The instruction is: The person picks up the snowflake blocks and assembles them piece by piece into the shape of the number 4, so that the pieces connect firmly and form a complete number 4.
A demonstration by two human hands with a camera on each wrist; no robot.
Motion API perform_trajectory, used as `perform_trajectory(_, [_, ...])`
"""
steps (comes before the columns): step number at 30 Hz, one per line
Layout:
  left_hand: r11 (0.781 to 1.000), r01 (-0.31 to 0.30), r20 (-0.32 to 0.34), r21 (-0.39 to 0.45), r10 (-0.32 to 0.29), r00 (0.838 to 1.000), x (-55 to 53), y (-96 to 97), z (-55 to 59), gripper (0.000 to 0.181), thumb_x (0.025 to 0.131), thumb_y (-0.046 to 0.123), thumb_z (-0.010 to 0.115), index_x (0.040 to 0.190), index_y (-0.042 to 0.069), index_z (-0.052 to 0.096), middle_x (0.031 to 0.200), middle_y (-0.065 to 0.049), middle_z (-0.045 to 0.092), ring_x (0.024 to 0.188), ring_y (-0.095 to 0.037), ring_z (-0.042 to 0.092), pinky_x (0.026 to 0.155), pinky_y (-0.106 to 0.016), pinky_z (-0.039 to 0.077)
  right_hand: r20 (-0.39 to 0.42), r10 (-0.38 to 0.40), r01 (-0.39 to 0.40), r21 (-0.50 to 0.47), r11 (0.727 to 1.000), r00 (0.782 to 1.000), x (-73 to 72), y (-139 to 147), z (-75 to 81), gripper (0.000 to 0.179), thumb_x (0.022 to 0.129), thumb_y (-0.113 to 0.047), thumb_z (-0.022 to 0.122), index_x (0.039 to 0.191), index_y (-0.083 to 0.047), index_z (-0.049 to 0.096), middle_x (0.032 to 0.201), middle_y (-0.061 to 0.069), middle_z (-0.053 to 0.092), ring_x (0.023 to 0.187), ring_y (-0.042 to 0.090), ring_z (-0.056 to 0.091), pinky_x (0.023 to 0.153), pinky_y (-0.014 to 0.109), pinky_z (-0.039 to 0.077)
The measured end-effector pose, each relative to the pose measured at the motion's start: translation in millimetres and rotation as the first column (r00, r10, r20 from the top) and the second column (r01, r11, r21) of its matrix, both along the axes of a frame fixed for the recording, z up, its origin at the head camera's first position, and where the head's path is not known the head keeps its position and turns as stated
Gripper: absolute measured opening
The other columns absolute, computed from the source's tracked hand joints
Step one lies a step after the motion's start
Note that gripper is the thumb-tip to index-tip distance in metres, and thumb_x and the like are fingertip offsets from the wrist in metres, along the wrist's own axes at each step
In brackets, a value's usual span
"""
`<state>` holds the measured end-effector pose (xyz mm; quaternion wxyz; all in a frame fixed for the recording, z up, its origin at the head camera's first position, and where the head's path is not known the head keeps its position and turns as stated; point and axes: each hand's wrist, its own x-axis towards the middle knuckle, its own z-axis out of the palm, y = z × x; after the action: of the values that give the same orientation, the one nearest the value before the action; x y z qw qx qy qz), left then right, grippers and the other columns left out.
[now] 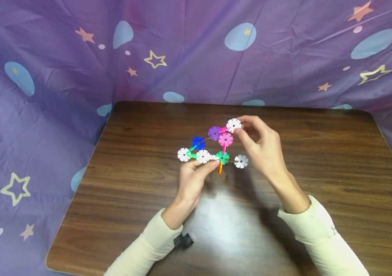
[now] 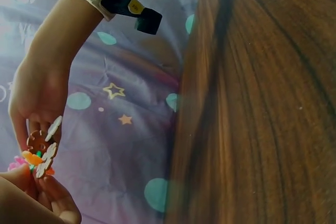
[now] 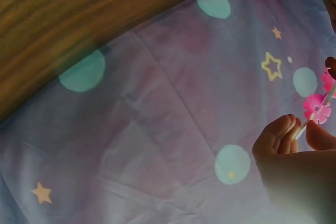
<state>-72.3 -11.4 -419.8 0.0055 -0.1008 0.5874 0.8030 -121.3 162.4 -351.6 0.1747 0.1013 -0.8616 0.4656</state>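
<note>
Both hands hold up a linked frame of notched plastic snowflake discs above the table in the head view. My left hand (image 1: 192,184) grips its lower row, thumb by the green disc (image 1: 222,158) and fingers behind a white disc (image 1: 202,156). My right hand (image 1: 266,149) pinches a white disc (image 1: 233,125) at the top corner. Purple (image 1: 214,133), blue (image 1: 198,143) and pink (image 1: 225,139) discs run between. Another white disc (image 1: 241,161) sticks out right, and an orange disc (image 1: 220,167) hangs edge-on below. In the right wrist view, a pink disc (image 3: 317,109) adjoins the pinched one.
The brown wood-grain table (image 1: 130,184) lies beneath the hands. A purple curtain (image 1: 196,50) with stars and blue spots hangs behind and at the left. A black wrist camera (image 1: 183,240) sits at the left cuff.
</note>
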Motion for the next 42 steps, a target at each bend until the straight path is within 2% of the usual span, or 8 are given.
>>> perform_trajectory(5, [0.999, 0.001, 0.026, -0.052, 0.001, 1.000, -0.3, 0.9, -3.8, 0.020, 0.081, 0.008, 0.083, 0.091, -0.009, 0.077, 0.072, 0.010, 0.075, 0.073, -0.006, 0.063, 0.073, -0.025, 0.052, 0.020, -0.013, 0.013, 0.001, 1.000, 1.000, -2.8, 2, -10.2, 0.024, 0.096, -0.013, 0.071, 0.119, -0.006, 0.072, 0.096, 0.010, 0.073, 0.087, -0.005, 0.060, 0.080, 0.016, 0.049])
perform_trajectory(15, [0.997, 0.020, 0.053, -0.080, -0.015, 0.998, -2.2, 2.3, -12.4, 0.022, 0.083, 0.009, 0.081, 0.096, -0.009, 0.077, 0.076, 0.009, 0.076, 0.077, -0.006, 0.064, 0.077, -0.025, 0.053, 0.064, -0.005, 0.005, 0.000, 1.000, 0.998, -8.0, 6, -24.9, 0.024, 0.096, -0.010, 0.072, 0.119, -0.005, 0.072, 0.100, 0.013, 0.074, 0.093, 0.022, 0.068, 0.084, 0.025, 0.053])
perform_trajectory(20, [0.995, 0.046, 0.077, -0.091, -0.039, 0.996, -3.9, 2.3, -16.9, 0.021, 0.084, 0.009, 0.081, 0.097, -0.007, 0.078, 0.076, 0.009, 0.075, 0.077, -0.007, 0.063, 0.079, -0.031, 0.053, 0.103, -0.022, 0.020, 0.021, 1.000, 0.994, -11.4, 7, -33.3, 0.024, 0.097, -0.014, 0.071, 0.119, -0.005, 0.072, 0.100, 0.013, 0.073, 0.093, 0.022, 0.068, 0.081, 0.020, 0.052])
perform_trajectory(24, [0.993, 0.054, 0.096, -0.105, -0.044, 0.994, -6.0, 2.1, -19.1, 0.019, 0.085, 0.010, 0.081, 0.096, -0.005, 0.078, 0.078, 0.004, 0.076, 0.075, -0.009, 0.062, 0.074, -0.032, 0.053, 0.120, -0.025, 0.023, 0.013, 1.000, 0.992, -14.7, 8, -39.5, 0.025, 0.097, -0.014, 0.070, 0.120, -0.004, 0.070, 0.099, 0.012, 0.071, 0.094, 0.022, 0.068, 0.080, 0.012, 0.050])
perform_trajectory(27, [0.991, 0.061, 0.111, -0.117, -0.048, 0.993, -7.3, 2.0, -20.7, 0.019, 0.085, 0.012, 0.081, 0.094, -0.004, 0.078, 0.080, -0.007, 0.078, 0.071, -0.010, 0.062, 0.069, -0.031, 0.052, 0.131, -0.026, 0.025, 0.011, 1.000, 0.991, -16.6, 8, -43.9, 0.025, 0.097, -0.014, 0.070, 0.120, -0.004, 0.070, 0.099, 0.012, 0.071, 0.094, 0.022, 0.068, 0.080, 0.009, 0.050])
perform_trajectory(32, [0.990, 0.078, 0.133, -0.113, -0.062, 0.989, -8.7, 1.5, -24.5, 0.019, 0.085, 0.013, 0.081, 0.095, -0.004, 0.078, 0.090, -0.020, 0.078, 0.070, -0.008, 0.063, 0.072, -0.032, 0.054, 0.144, -0.023, 0.021, 0.016, 1.000, 0.989, -18.5, 10, -50.8, 0.025, 0.097, -0.013, 0.070, 0.120, -0.004, 0.070, 0.100, 0.013, 0.072, 0.093, 0.024, 0.069, 0.078, 0.007, 0.048])
perform_trajectory(39, [0.992, 0.097, 0.139, -0.085, -0.084, 0.987, -9.9, -0.1, -30.5, 0.020, 0.088, 0.012, 0.080, 0.096, -0.006, 0.076, 0.079, -0.014, 0.078, 0.059, -0.014, 0.064, 0.061, -0.033, 0.056, 0.166, -0.021, 0.019, 0.018, 1.000, 0.986, -21.4, 10, -59.4, 0.024, 0.097, -0.013, 0.070, 0.120, -0.004, 0.070, 0.099, 0.012, 0.072, 0.093, 0.023, 0.069, 0.079, 0.007, 0.048])
perform_trajectory(42, [0.992, 0.099, 0.138, -0.083, -0.087, 0.987, -10.8, -0.3, -33.2, 0.022, 0.088, 0.012, 0.079, 0.098, -0.007, 0.075, 0.077, -0.011, 0.078, 0.059, -0.013, 0.065, 0.062, -0.032, 0.057, 0.172, -0.022, 0.018, 0.027, 0.999, 0.985, -22.4, 10, -62.1, 0.025, 0.097, -0.013, 0.070, 0.120, -0.004, 0.070, 0.100, 0.012, 0.072, 0.094, 0.024, 0.070, 0.080, 0.008, 0.048])
